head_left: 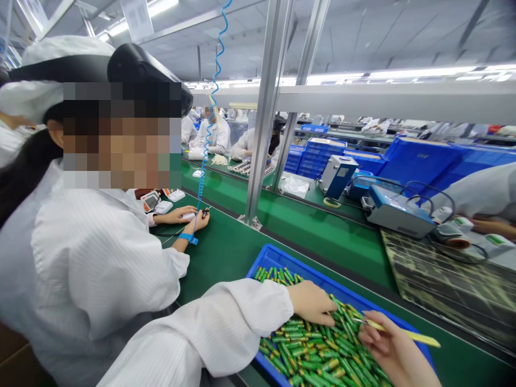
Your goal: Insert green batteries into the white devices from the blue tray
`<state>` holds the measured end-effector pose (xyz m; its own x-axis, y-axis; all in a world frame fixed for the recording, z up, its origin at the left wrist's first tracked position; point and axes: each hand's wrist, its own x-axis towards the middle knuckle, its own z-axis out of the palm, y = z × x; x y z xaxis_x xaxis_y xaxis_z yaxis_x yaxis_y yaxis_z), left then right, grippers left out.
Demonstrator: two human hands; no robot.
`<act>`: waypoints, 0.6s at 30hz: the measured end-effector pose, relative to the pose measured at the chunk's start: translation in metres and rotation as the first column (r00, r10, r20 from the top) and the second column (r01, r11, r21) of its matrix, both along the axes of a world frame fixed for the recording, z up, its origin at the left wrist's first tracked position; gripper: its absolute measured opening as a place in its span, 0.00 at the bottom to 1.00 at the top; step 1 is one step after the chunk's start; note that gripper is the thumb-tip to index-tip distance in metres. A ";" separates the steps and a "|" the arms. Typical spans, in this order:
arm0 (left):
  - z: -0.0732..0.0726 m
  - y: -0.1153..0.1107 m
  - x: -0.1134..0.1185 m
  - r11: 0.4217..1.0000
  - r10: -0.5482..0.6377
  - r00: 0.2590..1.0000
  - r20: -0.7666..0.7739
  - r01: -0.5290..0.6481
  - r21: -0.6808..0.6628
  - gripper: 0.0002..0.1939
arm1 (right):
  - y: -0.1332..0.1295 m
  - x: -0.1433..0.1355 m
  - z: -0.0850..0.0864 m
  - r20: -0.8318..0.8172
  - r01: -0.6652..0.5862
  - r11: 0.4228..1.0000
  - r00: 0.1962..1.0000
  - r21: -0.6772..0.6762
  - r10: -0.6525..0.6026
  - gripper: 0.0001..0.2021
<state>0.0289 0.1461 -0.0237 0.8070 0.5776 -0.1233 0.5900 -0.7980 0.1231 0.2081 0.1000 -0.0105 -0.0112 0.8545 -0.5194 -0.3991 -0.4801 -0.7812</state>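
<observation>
A blue tray [264,258] holds a heap of green cylinders [314,352] with gold-coloured ends. My left hand [312,303] reaches in from a white sleeve and rests on the heap, fingertips down among the cylinders; whether it grips one is hidden. On the tray's right side, my right hand [382,336] is closed around a thin yellow tool [423,338]. The tool's narrow tip points left over the cylinders, and its flat yellow end sticks out to the right.
A co-worker [100,242] in white sits close on the left, handling small parts. Metal posts [264,118] rise behind the green bench [217,242]. Blue-and-white devices [399,209] with cables and a dark scratched board [447,274] lie beyond the tray.
</observation>
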 end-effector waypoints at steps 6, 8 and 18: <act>-0.003 -0.001 0.000 0.999 0.004 1.000 0.011 -0.004 0.050 0.17 | 0.002 -0.003 -0.005 -0.053 0.035 0.999 0.998 0.038 -0.033 0.19; -0.003 -0.001 0.001 0.998 0.007 1.000 0.009 -0.007 0.056 0.17 | 0.001 -0.004 -0.004 -0.086 0.047 0.999 0.995 0.027 -0.044 0.20; -0.002 -0.003 0.000 0.995 0.026 0.998 0.051 -0.031 0.092 0.15 | 0.001 -0.006 -0.002 -0.142 0.058 0.997 0.989 0.044 -0.051 0.24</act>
